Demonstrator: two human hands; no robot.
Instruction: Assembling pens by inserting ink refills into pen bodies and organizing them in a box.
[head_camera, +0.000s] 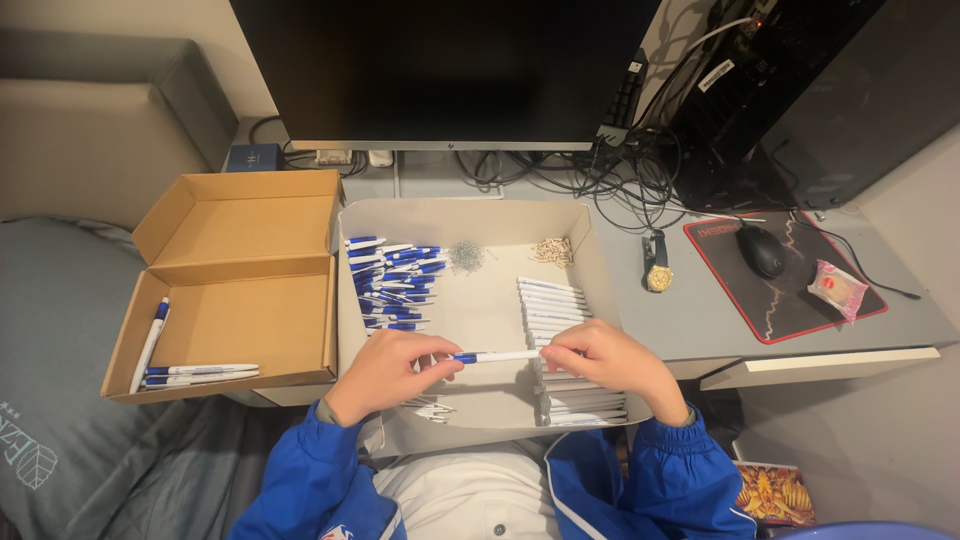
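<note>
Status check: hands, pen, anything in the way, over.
Left hand and right hand pinch opposite ends of one white-and-blue pen above the white tray. Nothing in the way.

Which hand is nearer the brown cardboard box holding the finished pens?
Left. The left hand sits just right of the brown cardboard box, gripping the pen; the right hand holds the pen's other end, farther right.

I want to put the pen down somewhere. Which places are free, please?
Free: the brown box floor right of its three pens, and the tray middle between the blue parts and white barrels. Crowded: cables below the monitor.
</note>
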